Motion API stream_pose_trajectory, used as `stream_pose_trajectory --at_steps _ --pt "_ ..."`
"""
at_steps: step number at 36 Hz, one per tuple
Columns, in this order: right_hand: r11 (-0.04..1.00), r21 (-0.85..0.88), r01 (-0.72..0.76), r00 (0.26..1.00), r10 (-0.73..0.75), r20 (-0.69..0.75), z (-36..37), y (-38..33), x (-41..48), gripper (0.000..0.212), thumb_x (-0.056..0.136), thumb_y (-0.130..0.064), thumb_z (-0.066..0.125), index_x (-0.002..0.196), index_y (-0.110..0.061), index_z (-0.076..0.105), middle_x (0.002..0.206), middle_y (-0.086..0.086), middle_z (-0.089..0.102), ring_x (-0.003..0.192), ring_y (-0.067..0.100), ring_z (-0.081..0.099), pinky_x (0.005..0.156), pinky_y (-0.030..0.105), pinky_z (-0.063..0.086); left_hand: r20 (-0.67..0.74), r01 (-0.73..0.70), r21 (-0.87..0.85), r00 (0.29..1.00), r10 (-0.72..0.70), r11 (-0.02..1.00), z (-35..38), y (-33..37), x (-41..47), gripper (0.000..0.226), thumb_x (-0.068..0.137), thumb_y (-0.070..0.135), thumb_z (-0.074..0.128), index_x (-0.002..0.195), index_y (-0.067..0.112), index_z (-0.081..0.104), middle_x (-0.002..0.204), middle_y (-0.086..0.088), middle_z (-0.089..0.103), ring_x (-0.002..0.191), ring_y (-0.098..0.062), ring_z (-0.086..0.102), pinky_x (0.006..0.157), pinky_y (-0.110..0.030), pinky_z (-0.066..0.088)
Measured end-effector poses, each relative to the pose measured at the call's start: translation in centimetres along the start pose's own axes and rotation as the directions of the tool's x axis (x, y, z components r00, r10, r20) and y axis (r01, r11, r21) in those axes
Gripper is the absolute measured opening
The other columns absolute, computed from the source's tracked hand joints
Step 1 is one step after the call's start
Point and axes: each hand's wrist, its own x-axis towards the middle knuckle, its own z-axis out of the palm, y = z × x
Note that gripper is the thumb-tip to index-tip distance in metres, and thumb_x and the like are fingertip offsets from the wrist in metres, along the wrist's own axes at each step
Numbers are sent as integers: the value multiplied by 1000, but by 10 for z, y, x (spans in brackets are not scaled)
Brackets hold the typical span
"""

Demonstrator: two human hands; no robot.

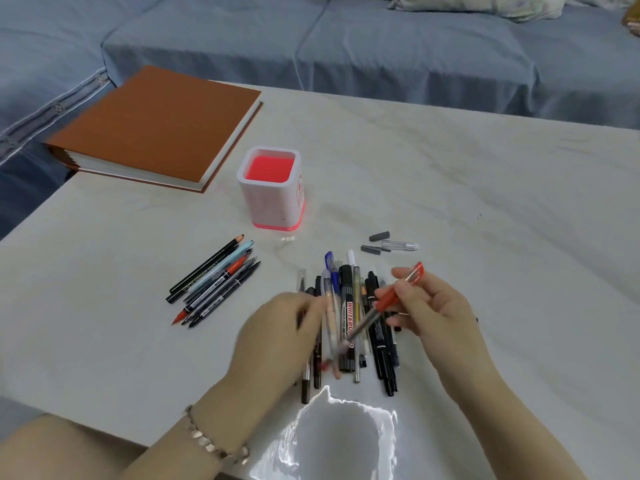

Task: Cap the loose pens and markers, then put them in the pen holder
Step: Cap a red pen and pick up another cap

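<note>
My right hand [433,306] pinches one red pen [384,303] mid-barrel. It looks light, stiff and slick, so I'd hold the grip section. My left hand [280,334] blurs over the pile [348,317]; I cannot tell how its fingers lie. Beyond my fingertips are one pen holder [270,202] and three loose caps [379,236]; left of them, about six pens [214,282].

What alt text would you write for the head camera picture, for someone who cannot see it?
A person's right hand holds a red pen above a pile of pens on a white table, while the blurred left hand reaches into the pile. Beyond are a white pen holder and a brown album.
</note>
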Motion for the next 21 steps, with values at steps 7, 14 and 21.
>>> stream_pose_trajectory --at_steps 7,14,21 --pt "844 -535 36 993 -90 -74 -5 20 25 43 85 -18 60 124 -22 43 80 1 66 71 12 61 70 23 47 -190 77 527 981 29 846 -20 -63 19 24 68 11 51 84 5 67 86 -11 68 64 -33 64 51 -35 49" --pt "723 -683 103 994 -97 47 15 29 28 40 84 -15 60 122 -21 48 102 -4 54 78 5 55 69 16 40 -249 110 550 968 36 828 -21 -78 20 18 69 2 58 85 4 66 78 -12 66 69 -36 60 53 -36 46" --pt "668 -725 169 986 -105 133 -3 33 8 28 86 -15 58 111 -26 56 89 -15 53 80 -1 52 66 8 39 -222 96 605 974 52 791 -19 -82 30 16 62 -3 72 76 3 66 68 -15 64 61 -36 57 51 -36 45"
